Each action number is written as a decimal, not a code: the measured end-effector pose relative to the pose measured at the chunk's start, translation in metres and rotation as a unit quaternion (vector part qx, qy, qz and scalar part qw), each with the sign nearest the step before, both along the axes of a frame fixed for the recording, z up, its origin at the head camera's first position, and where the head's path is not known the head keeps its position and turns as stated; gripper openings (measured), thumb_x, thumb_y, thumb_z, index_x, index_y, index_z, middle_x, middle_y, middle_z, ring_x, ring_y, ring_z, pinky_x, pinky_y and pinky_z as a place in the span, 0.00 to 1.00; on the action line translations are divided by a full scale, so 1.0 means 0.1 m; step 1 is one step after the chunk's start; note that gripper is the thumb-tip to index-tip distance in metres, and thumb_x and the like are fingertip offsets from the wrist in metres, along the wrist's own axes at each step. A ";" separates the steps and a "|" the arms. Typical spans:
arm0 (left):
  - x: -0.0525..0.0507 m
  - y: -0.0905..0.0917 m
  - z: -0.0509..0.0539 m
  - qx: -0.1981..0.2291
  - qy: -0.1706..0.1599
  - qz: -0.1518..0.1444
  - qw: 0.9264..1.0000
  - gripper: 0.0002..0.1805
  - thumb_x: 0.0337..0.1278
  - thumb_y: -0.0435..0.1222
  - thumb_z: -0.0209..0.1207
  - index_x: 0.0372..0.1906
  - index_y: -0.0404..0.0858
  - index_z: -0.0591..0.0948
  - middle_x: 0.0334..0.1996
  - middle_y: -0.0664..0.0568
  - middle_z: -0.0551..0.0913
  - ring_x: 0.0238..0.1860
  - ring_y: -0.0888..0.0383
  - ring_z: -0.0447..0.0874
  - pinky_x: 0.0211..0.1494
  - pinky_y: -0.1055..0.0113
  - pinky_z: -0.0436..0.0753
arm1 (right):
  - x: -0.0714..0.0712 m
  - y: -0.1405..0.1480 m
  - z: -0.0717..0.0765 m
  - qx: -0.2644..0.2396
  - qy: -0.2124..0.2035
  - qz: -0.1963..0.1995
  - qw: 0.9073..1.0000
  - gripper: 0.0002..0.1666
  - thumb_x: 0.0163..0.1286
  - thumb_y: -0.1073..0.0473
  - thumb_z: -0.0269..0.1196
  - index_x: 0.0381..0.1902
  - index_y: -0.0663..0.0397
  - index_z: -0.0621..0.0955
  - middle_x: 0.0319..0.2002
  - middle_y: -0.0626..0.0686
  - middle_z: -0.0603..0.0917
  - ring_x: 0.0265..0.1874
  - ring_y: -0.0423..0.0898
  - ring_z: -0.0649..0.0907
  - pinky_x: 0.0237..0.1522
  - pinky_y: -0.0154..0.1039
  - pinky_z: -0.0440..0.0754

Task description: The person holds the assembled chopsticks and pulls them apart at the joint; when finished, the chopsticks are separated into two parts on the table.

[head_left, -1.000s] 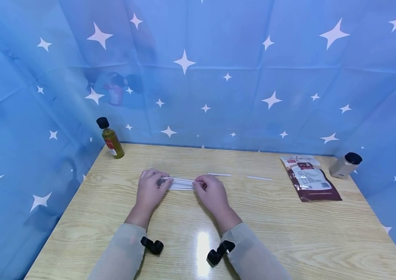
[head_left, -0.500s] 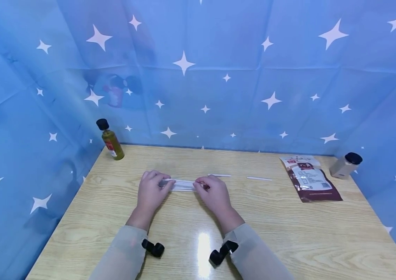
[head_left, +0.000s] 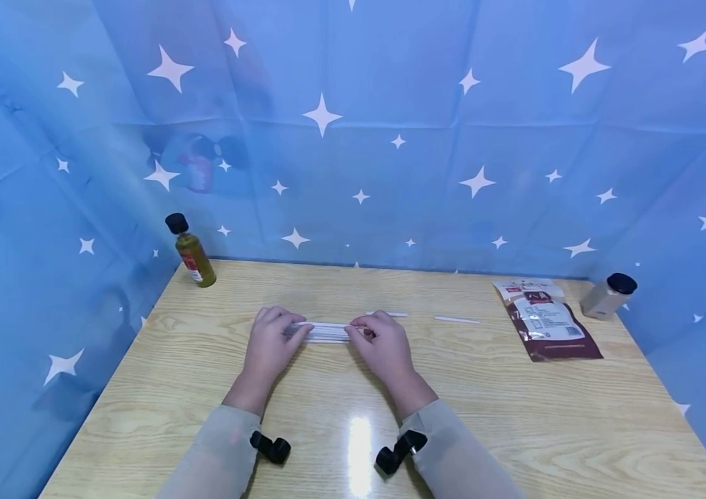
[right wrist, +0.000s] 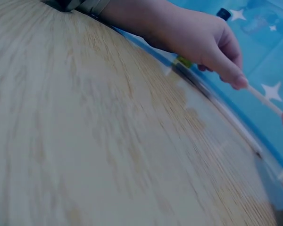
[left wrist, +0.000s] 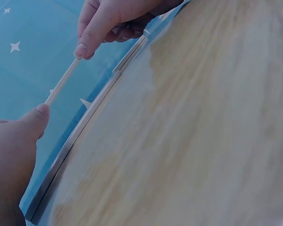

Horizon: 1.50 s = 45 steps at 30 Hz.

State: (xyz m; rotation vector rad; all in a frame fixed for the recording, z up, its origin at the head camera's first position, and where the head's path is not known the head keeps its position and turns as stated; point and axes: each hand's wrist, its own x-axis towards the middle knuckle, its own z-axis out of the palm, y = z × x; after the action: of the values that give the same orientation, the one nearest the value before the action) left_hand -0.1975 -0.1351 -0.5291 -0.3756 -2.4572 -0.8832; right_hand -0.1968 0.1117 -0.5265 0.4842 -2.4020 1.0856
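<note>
A thin, straight, pale stick (left wrist: 62, 82), matte and narrow as a skewer, is stretched level between the two hands, raised a little above the counter (head_left: 515, 430). The left hand (head_left: 270, 341) pinches one end between thumb and fingertips; the right hand (head_left: 384, 343) pinches the other end the same way, so both are grasping the one stick.

Beneath and just apart from it, a row of slim white sticks (head_left: 326, 335) lies side by side on the counter, parallel and nearly aligned, with a greyish part at the left-hand end that is too small to make out. Past the right hand lie two loose white sticks, one (head_left: 393, 314) just behind the knuckles, the other (head_left: 456, 319) farther right, set apart from the first.

The counter has pale yellow wood grain in long wavy streaks, and a glossy patch of reflected light. Pale, smooth fabric sleeves (head_left: 218, 450) cover the forearms, each with a small black fitting (head_left: 270, 448) at the wrist.

Near the back left corner stands a slender olive-green bottle (head_left: 195, 260) with a black cap and a red-and-white label. Toward the right edge, a shiny maroon-and-white plastic packet (head_left: 549, 322) lies flat, just beside a squat clear jar (head_left: 603, 301) with a round black lid. Creased blue cloth (head_left: 390, 90) printed with white four-pointed stars hangs behind.
</note>
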 end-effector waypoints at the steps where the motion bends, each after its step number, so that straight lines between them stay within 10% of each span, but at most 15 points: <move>1: 0.00 0.01 0.00 -0.002 0.003 -0.004 1.000 0.10 0.61 0.42 0.77 0.41 0.40 0.92 0.38 0.52 0.87 0.43 0.50 0.80 0.49 0.55 0.81 | 0.00 0.01 0.00 -0.001 0.003 -0.001 1.000 0.06 0.68 0.55 0.78 0.37 0.49 0.92 0.30 0.44 0.82 0.28 0.40 0.79 0.31 0.37 0.81; 16: 0.01 0.24 0.00 -0.033 0.018 -0.030 0.999 0.08 0.63 0.40 0.76 0.42 0.41 0.93 0.38 0.51 0.88 0.43 0.49 0.81 0.48 0.54 0.82 | 0.03 0.26 0.01 -0.006 -0.030 -0.008 1.000 0.07 0.68 0.55 0.78 0.39 0.49 0.91 0.32 0.43 0.82 0.29 0.39 0.80 0.33 0.37 0.83; 45: 0.01 0.92 -0.03 -0.059 0.069 -0.073 0.993 0.07 0.65 0.44 0.75 0.39 0.45 0.93 0.35 0.57 0.87 0.38 0.57 0.81 0.43 0.62 0.82 | 0.15 0.96 0.01 0.032 0.036 -0.014 0.999 0.08 0.66 0.57 0.79 0.41 0.51 0.92 0.32 0.44 0.82 0.25 0.38 0.74 0.27 0.37 0.77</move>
State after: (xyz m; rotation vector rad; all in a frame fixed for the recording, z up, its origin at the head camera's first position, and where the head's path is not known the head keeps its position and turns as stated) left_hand -0.1970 -0.0429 -0.5322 -0.6433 -2.3824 -0.7442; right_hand -0.1820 0.2074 -0.5255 0.5004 -2.3797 0.9662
